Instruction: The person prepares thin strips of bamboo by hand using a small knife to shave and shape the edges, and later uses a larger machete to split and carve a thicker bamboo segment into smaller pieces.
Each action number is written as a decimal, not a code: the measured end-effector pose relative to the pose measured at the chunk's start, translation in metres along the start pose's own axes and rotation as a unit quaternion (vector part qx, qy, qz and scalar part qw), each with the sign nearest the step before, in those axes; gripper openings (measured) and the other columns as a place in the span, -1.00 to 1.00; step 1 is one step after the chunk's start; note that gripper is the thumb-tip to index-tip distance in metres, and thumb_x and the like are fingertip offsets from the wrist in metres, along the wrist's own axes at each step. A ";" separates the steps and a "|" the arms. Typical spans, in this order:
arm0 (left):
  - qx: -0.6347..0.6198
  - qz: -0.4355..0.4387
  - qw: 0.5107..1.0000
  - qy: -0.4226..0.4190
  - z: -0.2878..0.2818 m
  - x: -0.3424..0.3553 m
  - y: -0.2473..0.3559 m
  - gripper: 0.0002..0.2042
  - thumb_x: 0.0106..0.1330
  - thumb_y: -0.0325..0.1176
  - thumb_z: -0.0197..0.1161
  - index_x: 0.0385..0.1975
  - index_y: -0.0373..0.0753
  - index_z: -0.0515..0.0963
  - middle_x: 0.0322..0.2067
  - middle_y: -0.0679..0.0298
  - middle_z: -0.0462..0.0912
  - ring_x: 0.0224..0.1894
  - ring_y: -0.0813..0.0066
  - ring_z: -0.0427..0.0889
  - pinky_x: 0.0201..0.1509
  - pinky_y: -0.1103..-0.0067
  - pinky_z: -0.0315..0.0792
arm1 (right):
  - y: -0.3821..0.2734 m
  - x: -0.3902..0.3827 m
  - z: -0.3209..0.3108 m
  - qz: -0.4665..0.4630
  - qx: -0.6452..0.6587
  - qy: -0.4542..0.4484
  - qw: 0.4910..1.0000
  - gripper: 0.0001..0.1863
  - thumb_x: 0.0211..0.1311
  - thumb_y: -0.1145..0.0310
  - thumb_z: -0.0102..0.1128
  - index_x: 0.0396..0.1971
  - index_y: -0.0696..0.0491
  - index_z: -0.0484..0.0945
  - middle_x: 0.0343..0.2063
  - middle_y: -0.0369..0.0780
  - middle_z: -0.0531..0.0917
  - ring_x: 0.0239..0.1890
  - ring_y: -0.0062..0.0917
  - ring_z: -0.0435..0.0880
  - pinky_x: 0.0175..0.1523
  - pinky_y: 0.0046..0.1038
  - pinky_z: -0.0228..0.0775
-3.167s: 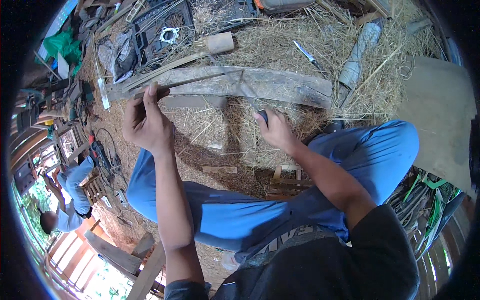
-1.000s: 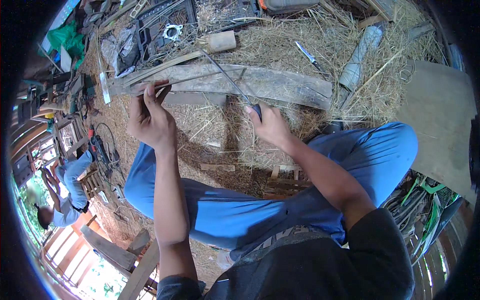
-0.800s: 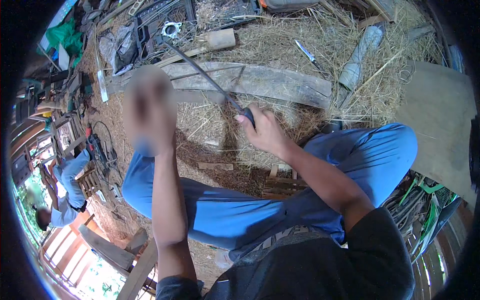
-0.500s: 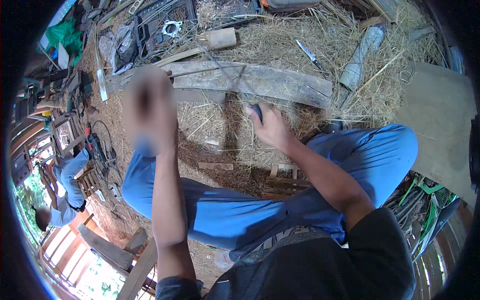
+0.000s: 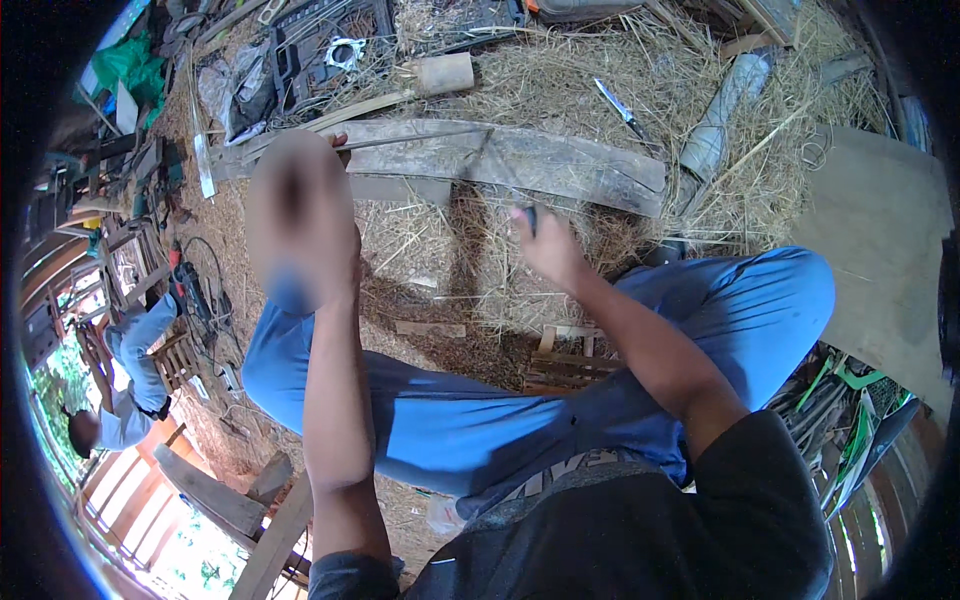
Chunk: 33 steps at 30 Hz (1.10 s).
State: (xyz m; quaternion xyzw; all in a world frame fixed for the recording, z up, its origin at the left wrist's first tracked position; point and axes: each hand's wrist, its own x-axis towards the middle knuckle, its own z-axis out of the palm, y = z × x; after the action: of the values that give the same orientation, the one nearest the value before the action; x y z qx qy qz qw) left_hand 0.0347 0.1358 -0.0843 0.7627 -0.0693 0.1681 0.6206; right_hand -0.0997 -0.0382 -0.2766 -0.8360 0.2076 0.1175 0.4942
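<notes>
Hands work over a grey weathered plank [image 5: 520, 160] lying across straw-covered ground [image 5: 560, 70]. Right hand [image 5: 545, 245] is closed round a small dark handle [image 5: 530, 215], prob. a blade or tool; the working end isn't clear against the straw, so can't tell what it is. Plank sits just above that grip, near the knuckles, apart from them. Left hand [image 5: 300, 215] is smeared by motion blur, raised w/ its upper edge at the plank's left end; can't tell whether it's open or pinching anything. Thin pale strip [image 5: 350, 110] runs along the plank's top edge, above the left hand. Beyond the plank, further from both grips: short wooden block [image 5: 445, 72], black crate w/ white ring [image 5: 345, 50], small blue-handled tool [image 5: 620, 105] up-right of the right hand, grey tube [image 5: 715, 120] further right. Blue trousers [image 5: 520, 400] fill the space below both wrists. Flat board [image 5: 880, 250] lies well right. Another person [image 5: 120, 400] crouches far left of the left arm.
</notes>
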 end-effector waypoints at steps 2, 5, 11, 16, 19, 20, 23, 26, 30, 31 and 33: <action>-0.021 -0.003 1.000 0.004 -0.006 0.001 -0.001 -0.91 0.43 -0.63 0.14 -0.14 -0.48 0.50 -0.20 0.05 0.68 -0.09 0.30 0.73 0.03 0.40 0.69 | -0.005 0.006 -0.003 -0.002 -0.017 -0.015 1.000 -0.44 0.48 -0.02 0.00 -0.24 0.32 0.51 -0.56 0.15 0.62 -0.40 0.09 0.70 -0.27 0.00 0.51; -0.014 -0.002 1.000 0.017 -0.009 -0.003 0.002 -0.92 0.43 -0.63 0.14 -0.15 -0.48 0.50 -0.20 0.04 0.68 -0.10 0.30 0.73 0.03 0.40 0.70 | -0.016 -0.004 -0.004 -0.050 -0.016 -0.034 0.998 -0.44 0.48 -0.01 0.02 -0.20 0.33 0.51 -0.54 0.16 0.62 -0.37 0.09 0.70 -0.23 -0.01 0.51; -0.032 -0.002 0.999 0.002 -0.004 0.000 -0.003 -0.92 0.43 -0.63 0.13 -0.15 -0.48 0.50 -0.20 0.04 0.68 -0.10 0.30 0.73 0.03 0.39 0.70 | 0.021 0.010 -0.002 0.035 -0.005 -0.029 0.999 -0.54 0.46 0.08 0.05 -0.20 0.28 0.54 -0.42 0.21 0.63 -0.31 0.14 0.66 -0.19 -0.05 0.47; -0.018 0.015 1.000 -0.003 -0.006 0.001 0.002 -0.91 0.43 -0.62 0.15 -0.16 -0.51 0.51 -0.23 0.02 0.69 -0.12 0.30 0.74 -0.01 0.40 0.71 | 0.011 -0.002 0.010 -0.035 0.013 -0.010 0.999 -0.51 0.46 0.06 0.05 -0.26 0.30 0.56 -0.51 0.18 0.62 -0.34 0.12 0.67 -0.21 -0.05 0.47; -0.004 0.011 1.000 0.003 -0.005 0.005 0.003 -0.91 0.43 -0.61 0.16 -0.18 -0.52 0.51 -0.24 0.01 0.70 -0.15 0.30 0.75 -0.03 0.40 0.72 | 0.021 0.008 0.004 0.084 -0.003 -0.001 0.996 -0.46 0.46 0.01 0.04 -0.31 0.30 0.58 -0.55 0.15 0.62 -0.35 0.12 0.67 -0.18 -0.04 0.46; -0.005 0.013 1.000 -0.002 -0.007 0.006 0.003 -0.91 0.43 -0.61 0.16 -0.18 -0.52 0.51 -0.24 0.01 0.70 -0.15 0.30 0.75 -0.03 0.40 0.72 | 0.018 0.007 0.002 0.089 -0.019 -0.021 0.996 -0.45 0.47 -0.01 0.03 -0.31 0.29 0.57 -0.55 0.15 0.62 -0.36 0.11 0.67 -0.19 -0.03 0.46; 0.018 0.013 1.000 0.010 -0.012 0.006 0.000 -0.92 0.41 -0.61 0.20 -0.21 -0.51 0.53 -0.24 0.01 0.70 -0.21 0.35 0.75 -0.08 0.43 0.73 | -0.003 0.006 -0.001 0.080 -0.012 -0.033 0.996 -0.42 0.48 -0.05 0.00 -0.33 0.28 0.57 -0.56 0.14 0.62 -0.38 0.10 0.68 -0.20 -0.02 0.46; 0.020 0.009 0.999 0.029 -0.013 0.005 0.000 -0.93 0.40 -0.62 0.21 -0.22 -0.51 0.53 -0.26 0.04 0.70 -0.23 0.38 0.75 -0.11 0.44 0.74 | -0.057 -0.009 -0.018 -0.006 0.046 -0.026 0.999 -0.45 0.49 -0.01 0.01 -0.30 0.28 0.55 -0.58 0.12 0.61 -0.43 0.08 0.67 -0.27 -0.04 0.45; 0.030 0.013 0.999 0.023 -0.011 0.001 0.006 -0.93 0.40 -0.61 0.21 -0.21 -0.49 0.52 -0.28 0.07 0.69 -0.24 0.39 0.74 -0.11 0.45 0.74 | -0.092 -0.033 -0.030 -0.096 0.067 -0.082 0.990 -0.49 0.49 0.03 0.04 -0.31 0.28 0.52 -0.63 0.06 0.60 -0.49 -0.01 0.68 -0.31 -0.07 0.49; 0.026 0.018 0.999 0.029 -0.009 0.000 0.005 -0.92 0.39 -0.61 0.22 -0.20 -0.49 0.52 -0.29 0.08 0.69 -0.24 0.40 0.74 -0.11 0.45 0.74 | -0.090 -0.035 -0.029 -0.166 0.065 -0.055 0.982 -0.48 0.50 0.02 0.01 -0.35 0.26 0.51 -0.65 0.02 0.61 -0.53 -0.09 0.70 -0.34 -0.07 0.52; 0.016 0.024 0.999 0.032 -0.003 0.000 0.005 -0.92 0.39 -0.61 0.22 -0.20 -0.48 0.51 -0.29 0.09 0.68 -0.24 0.40 0.74 -0.12 0.45 0.74 | -0.057 -0.028 -0.013 -0.120 0.054 -0.034 0.991 -0.48 0.49 0.02 0.02 -0.34 0.27 0.51 -0.66 0.03 0.60 -0.52 -0.05 0.70 -0.33 -0.06 0.51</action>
State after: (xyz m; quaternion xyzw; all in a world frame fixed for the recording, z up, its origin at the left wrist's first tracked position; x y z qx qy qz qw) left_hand 0.0325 0.1371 -0.0792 0.7651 -0.0654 0.2084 0.6058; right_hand -0.0984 -0.0187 -0.2143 -0.8224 0.0947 0.0741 0.5560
